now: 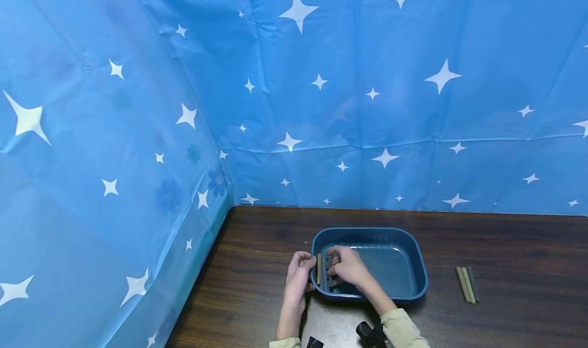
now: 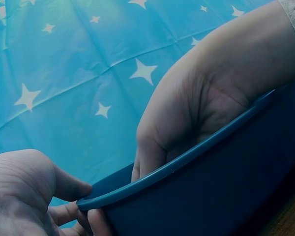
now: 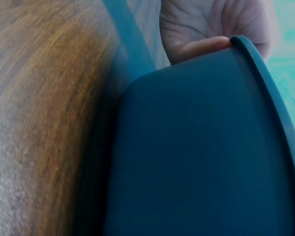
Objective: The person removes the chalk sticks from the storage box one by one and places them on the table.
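A blue rectangular basin [image 1: 395,266] with rounded corners stands on the table. My left hand [image 1: 297,279] grips its left end, thumb over the rim and fingers outside; the left wrist view shows this hand [image 2: 24,191] pinching the rim [image 2: 152,179]. Inside, along the left wall, stand a tan stick [image 1: 319,269] and a grey stick [image 1: 324,274]. My right hand [image 1: 351,267] reaches into the basin, its fingers bent and pinching a dark stick beside them. Its fingertips are hidden behind the basin wall [image 3: 201,147] in the right wrist view.
Several greenish and dark sticks [image 1: 466,284] lie side by side on the brown wooden table [image 1: 519,256], right of the basin. A blue cloth with white stars [image 1: 340,113] hangs behind and at the left. Black objects [image 1: 371,333] show by the wrists.
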A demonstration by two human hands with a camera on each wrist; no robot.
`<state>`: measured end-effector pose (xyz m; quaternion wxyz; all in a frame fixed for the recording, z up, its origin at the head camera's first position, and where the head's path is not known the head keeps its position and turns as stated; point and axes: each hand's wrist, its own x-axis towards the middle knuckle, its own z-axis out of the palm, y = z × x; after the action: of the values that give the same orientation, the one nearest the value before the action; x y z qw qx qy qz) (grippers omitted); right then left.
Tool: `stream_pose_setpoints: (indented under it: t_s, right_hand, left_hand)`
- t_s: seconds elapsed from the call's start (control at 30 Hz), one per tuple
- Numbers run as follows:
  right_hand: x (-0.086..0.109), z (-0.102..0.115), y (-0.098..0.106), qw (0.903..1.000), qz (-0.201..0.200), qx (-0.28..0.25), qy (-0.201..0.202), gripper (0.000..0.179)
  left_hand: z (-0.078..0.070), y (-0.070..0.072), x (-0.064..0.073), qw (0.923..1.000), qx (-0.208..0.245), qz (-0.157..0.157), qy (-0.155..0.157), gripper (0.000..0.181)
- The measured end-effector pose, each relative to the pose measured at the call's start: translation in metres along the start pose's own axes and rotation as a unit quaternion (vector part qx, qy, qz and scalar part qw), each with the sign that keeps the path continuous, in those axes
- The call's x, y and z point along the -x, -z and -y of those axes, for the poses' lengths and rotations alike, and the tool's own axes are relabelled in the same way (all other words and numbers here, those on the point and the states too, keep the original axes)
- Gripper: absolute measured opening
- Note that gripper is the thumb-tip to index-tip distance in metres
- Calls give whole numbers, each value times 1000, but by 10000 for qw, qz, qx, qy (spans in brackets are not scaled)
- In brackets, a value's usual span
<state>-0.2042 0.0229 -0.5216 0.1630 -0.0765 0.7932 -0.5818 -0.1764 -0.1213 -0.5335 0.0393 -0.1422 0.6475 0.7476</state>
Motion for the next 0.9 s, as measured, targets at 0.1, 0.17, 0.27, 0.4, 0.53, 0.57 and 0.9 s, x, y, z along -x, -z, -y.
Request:
stream_pose_setpoints:
  t_s: [0.1,0.17,0.27,0.4,0.53,0.57,0.9]
  right_hand:
    - [0,0,3,9999,-82,-61,-53,42]
    - [0,1,5,9998,-135,-135,-87,41]
    - [0,3,8,9995,-224,-185,-77,40]
    - [2,7,13,9993,-351,-120,-32,40]
    - [5,11,20,9990,-433,-84,53,39]
    - [6,12,22,9989,-443,-105,92,38]
    - [18,19,45,9968,-603,-473,246,38]
  left_hand:
    - [-7,0,4,10000,18,65,62,19]
    - [-15,-1,10,9999,14,98,73,19]
    - [-26,-4,20,9999,-9,115,56,19]
    - [-29,-6,23,9999,-14,113,36,19]
    - [-19,-3,14,9999,20,137,32,21]
    - [-15,-2,11,9999,35,127,34,21]
    - [2,-1,0,9999,-42,-78,-85,20]
